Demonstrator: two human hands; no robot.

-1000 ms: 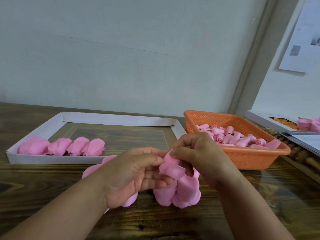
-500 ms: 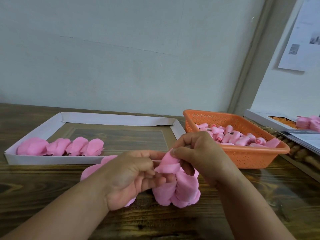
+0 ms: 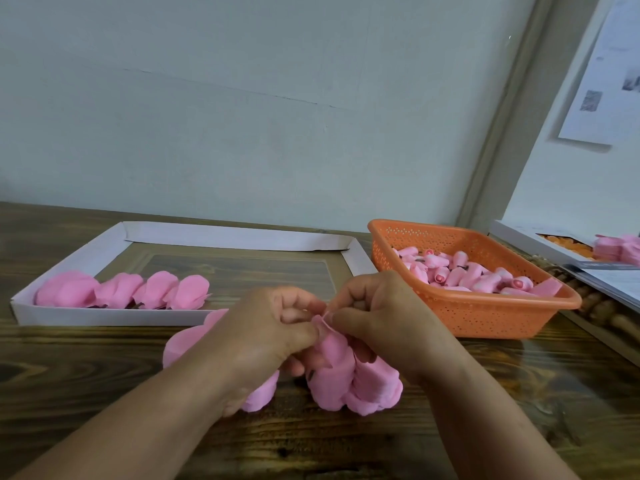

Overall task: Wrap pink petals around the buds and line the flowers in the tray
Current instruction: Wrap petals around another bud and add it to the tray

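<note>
My left hand (image 3: 266, 341) and my right hand (image 3: 384, 323) meet at the table's front centre, both pinching the top edge of a pink petal (image 3: 334, 348) that hangs between them. A heap of loose pink petals (image 3: 367, 386) lies under my hands, with more petals (image 3: 187, 337) showing left of my left wrist. Any bud inside the petal is hidden by my fingers. The white tray (image 3: 104, 316) at the left holds a row of several finished pink flowers (image 3: 124, 289) along its near wall. An orange basket (image 3: 485, 311) at the right holds many pink buds (image 3: 460, 271).
A wooden table (image 3: 346, 445) carries everything. At the far right edge lie a white box with orange pieces (image 3: 568, 245), a stack of pink petals (image 3: 616, 247) and papers (image 3: 613, 278). A pale wall stands close behind the tray and basket.
The petal's top edge has been drawn in tighter between my fingertips, and both hands have closed together over it. The tray and basket stay put.
</note>
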